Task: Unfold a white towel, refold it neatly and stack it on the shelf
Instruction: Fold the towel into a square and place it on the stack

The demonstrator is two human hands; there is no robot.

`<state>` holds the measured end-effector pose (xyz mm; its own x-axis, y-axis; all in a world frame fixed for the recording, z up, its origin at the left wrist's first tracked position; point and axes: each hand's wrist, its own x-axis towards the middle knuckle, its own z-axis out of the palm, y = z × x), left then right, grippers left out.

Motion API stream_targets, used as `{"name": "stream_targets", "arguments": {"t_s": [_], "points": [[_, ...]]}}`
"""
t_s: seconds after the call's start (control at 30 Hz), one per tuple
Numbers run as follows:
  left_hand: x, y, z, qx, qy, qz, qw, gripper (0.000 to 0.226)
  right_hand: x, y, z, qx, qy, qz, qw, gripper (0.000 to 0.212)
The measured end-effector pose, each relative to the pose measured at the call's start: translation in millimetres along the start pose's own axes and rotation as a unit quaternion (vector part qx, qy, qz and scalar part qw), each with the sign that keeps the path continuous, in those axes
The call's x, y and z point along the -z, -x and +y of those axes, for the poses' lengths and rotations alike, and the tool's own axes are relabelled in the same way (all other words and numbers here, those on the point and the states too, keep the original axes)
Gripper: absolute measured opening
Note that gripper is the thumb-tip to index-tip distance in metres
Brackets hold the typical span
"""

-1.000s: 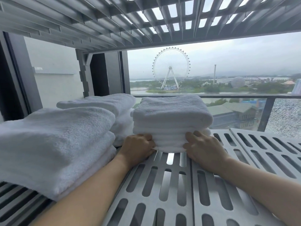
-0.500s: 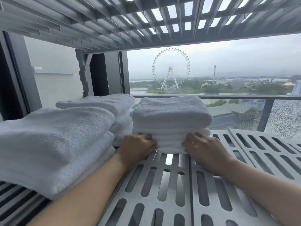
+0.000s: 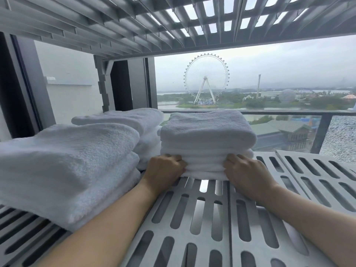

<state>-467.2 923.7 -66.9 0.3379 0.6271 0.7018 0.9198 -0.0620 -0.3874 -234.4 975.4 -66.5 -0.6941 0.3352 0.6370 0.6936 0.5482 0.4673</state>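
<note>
A folded stack of white towels (image 3: 207, 139) rests on the slotted grey shelf (image 3: 204, 218), towards its far edge. My left hand (image 3: 163, 172) grips the lower left front corner of the stack, fingers curled into the bottom layers. My right hand (image 3: 244, 172) holds the lower right front corner the same way. Both forearms reach in over the shelf from the near side. The fingertips of both hands are hidden in the towel folds.
A thick folded white towel pile (image 3: 65, 166) fills the near left of the shelf, and another pile (image 3: 131, 122) lies behind it, touching the held stack. A slotted shelf panel (image 3: 316, 178) extends to the right. Another slatted shelf (image 3: 154, 22) hangs overhead. A window lies beyond.
The stack and both hands have slid slightly away from me, deeper onto the shelf. The grip of both hands is unchanged.
</note>
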Motion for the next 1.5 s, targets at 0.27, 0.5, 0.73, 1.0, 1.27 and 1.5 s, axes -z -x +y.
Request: {"name": "stream_targets", "arguments": {"t_s": [0.27,0.5,0.73,1.0,1.27,1.5], "points": [[0,2,-4,0.009,0.034,0.025,0.999,0.02,2,3,3,0.006,-0.042,0.008,0.999,0.049],[20,-15,-3,0.041,0.109,0.109,0.987,0.014,28,-24,12,0.04,-0.091,0.154,0.983,0.019],[35,-36,-19,0.068,0.088,0.124,0.986,0.016,36,-62,27,-0.021,-0.03,0.091,0.995,0.035],[21,-49,-21,0.058,0.089,0.079,0.991,0.033,18,-73,33,-0.076,-0.112,0.047,0.99,0.023],[18,-43,-28,0.0,0.078,0.081,0.994,0.034,15,-65,43,-0.079,-0.09,0.08,0.99,0.014],[27,-38,-27,0.032,0.142,0.043,0.988,0.031,20,-61,46,-0.103,-0.183,0.062,0.976,0.021]]}}
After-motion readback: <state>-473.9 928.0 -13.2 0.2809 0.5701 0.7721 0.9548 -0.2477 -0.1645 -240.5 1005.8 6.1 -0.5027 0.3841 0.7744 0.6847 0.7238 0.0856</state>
